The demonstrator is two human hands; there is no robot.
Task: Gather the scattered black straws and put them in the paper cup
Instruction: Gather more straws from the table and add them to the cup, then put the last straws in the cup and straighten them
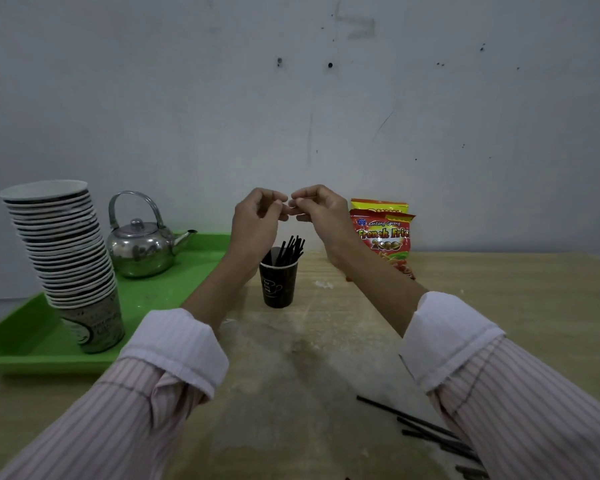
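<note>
Noted left hand [257, 216], right hand [321, 213]: fingers curled, tips touching, couldn't tell what held. Below fingers, paper cup [278, 284] part-filled. I judged next: fetch loose straws [430, 431], well behind fingers.

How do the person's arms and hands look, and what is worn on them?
The left sleeve and right sleeve are long, pale with thin pinkish stripes. Each cuff is folded back, showing plain white cloth. The left hand and right hand are bare, without gloves.
</note>
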